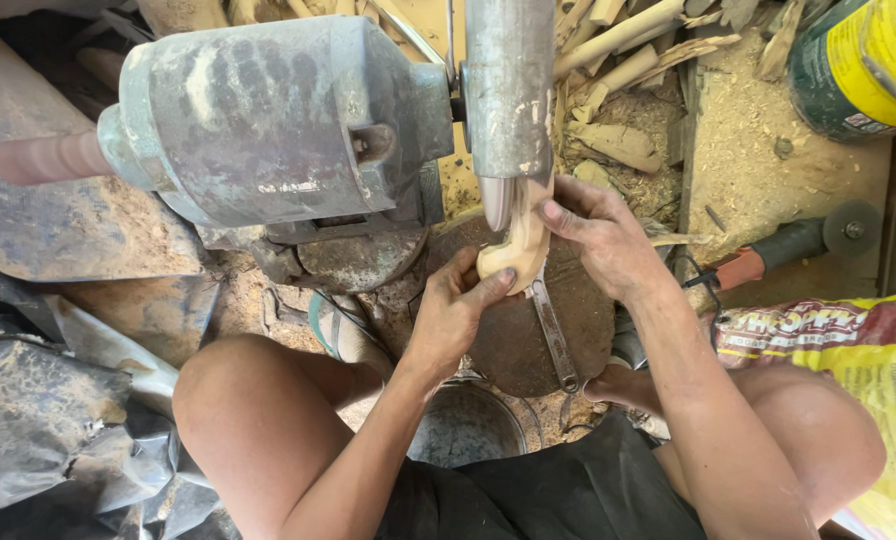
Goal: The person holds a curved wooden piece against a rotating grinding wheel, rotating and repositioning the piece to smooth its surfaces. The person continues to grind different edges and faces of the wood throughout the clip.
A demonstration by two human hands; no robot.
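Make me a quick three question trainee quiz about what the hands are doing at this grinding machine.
1. True or false: both hands hold the pale wooden piece.
2. Which tool lies on the round base below the hands? A) wrench B) hammer C) saw
3. Fill in: the wooden piece is pressed against the machine's ____ tip.

Key:
1. True: left hand and right hand both have a grip on it.
2. A, the wrench.
3. Rounded metal tip, beside the grey motor housing.

Pale cream carved wood piece (516,252) against a dusty grey-green motor housing (268,120) – the angle grinder (783,245) has an orange-and-black handle, plus a yellow-and-red printed sack (858,350) and a green-and-yellow can (863,65).
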